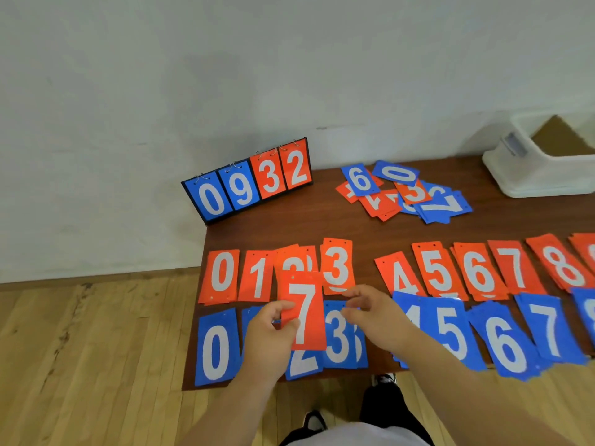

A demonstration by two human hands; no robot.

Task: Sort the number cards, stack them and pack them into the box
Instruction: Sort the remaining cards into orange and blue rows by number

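Head camera looks down on a dark worktop point(289, 228) where the sorting is well advanced but not finished. A red row point(436, 272) of piles runs from 0 up past 8 at the frame's right edge, and just below it a blue row point(449, 329) runs the same way, though the blue pile after 0 is hidden behind the left hand point(269, 334). That hand holds the red 7 card point(304, 313) upright above the low-number piles, thumb and fingers pinching its lower left edge. By my reading this card belongs on the red 7 pile point(515, 268), well apart to the right. The right hand point(375, 315) hovers just beside the card over the 3 piles, its fingers curled with thumb and forefinger drawn near each other; whether they pinch anything I cannot tell. A loose heap point(404, 196) of mixed red and blue cards lies unsorted toward the back of the worktop, so more sorting is left. None of the piles has been gathered into one stack. The white box point(515, 175) at the far right corner shows no number cards that I can make out, only a brown surface inside. A flip scoreboard point(248, 181) reading 0 9 3 2 stands at the back left corner. I judge stacking and packing not yet begun.
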